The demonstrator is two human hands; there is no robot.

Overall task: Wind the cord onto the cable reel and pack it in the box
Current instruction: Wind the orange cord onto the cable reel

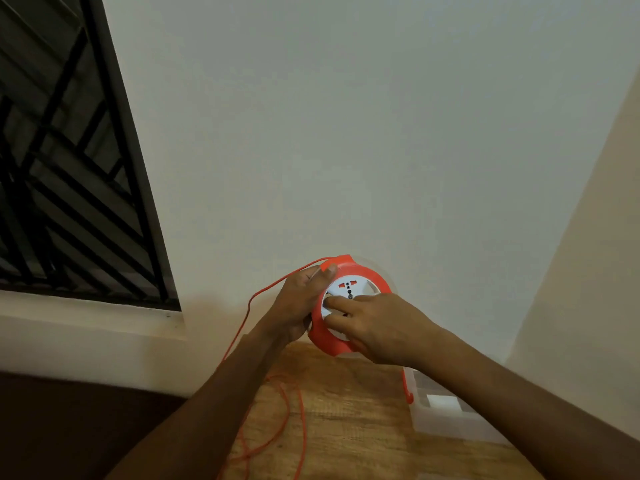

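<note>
The reel (349, 303) was held in the air above the table (346, 410), its white socket face toward the camera. The left hand (299, 303) gripped its left rim; the right hand (377, 327) pressed curled fingers (337, 303) on the face. The cord (263, 292) ran left (then down), looping on the table. The box (446, 410) sat at right.

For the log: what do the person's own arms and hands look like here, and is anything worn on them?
Both forearms enter from the bottom edge and are bare as far as the frame shows: no sleeves, gloves, watch or bracelet visible. The left hand and right hand show no rings that I can make out, though the dim light and blur hide fine detail. Nails look short and unpainted.
</note>
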